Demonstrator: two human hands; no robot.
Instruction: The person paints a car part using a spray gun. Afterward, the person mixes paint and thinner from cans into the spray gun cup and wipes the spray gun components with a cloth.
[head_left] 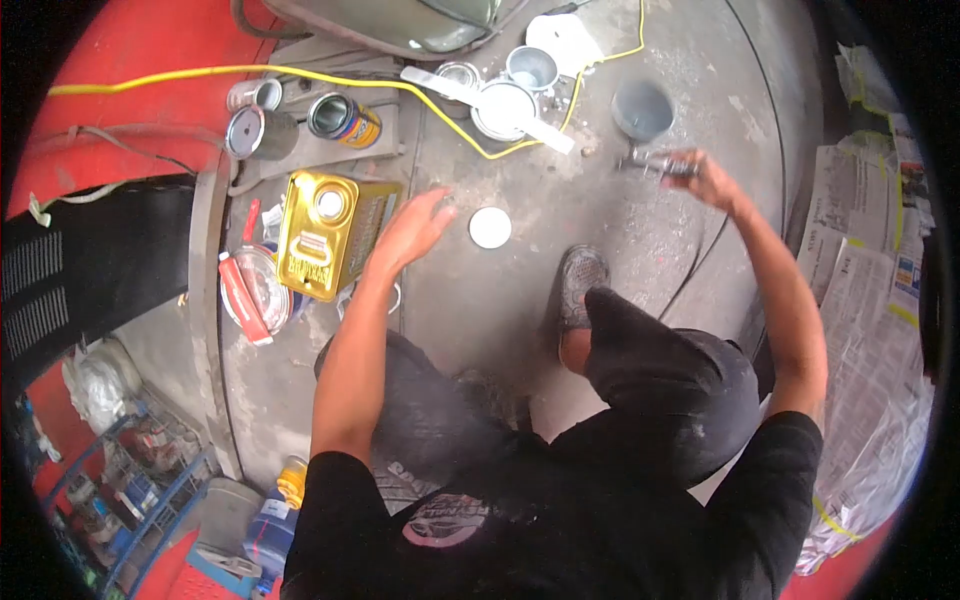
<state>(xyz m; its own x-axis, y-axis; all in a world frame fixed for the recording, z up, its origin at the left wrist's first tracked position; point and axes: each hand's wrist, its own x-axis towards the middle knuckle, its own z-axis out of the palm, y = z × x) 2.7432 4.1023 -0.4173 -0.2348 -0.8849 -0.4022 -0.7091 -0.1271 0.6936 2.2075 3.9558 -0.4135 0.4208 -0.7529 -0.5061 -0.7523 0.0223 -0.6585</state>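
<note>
My right hand (705, 180) is closed around the metal body of a spray gun (655, 165), held out over the floor to the right. Its round grey cup (643, 110) is slightly blurred. My left hand (418, 228) is open with fingers stretched, holding nothing, just right of a gold rectangular metal can (320, 235). A white round disc (490, 228), perhaps a lid, lies on the floor between my hands. Beyond it stand a tub of white material (505, 108) with a pale flat stick (540, 130) across it, and a grey cup (532, 68).
A yellow cord (420, 95) curves around the tubs. Open tins (345, 120) stand at the far left, and a red-and-white tube (243, 300) lies on a round lid (265, 280). Newspaper masking (850, 270) covers a surface at right. A dark hose (690, 270) runs along the floor.
</note>
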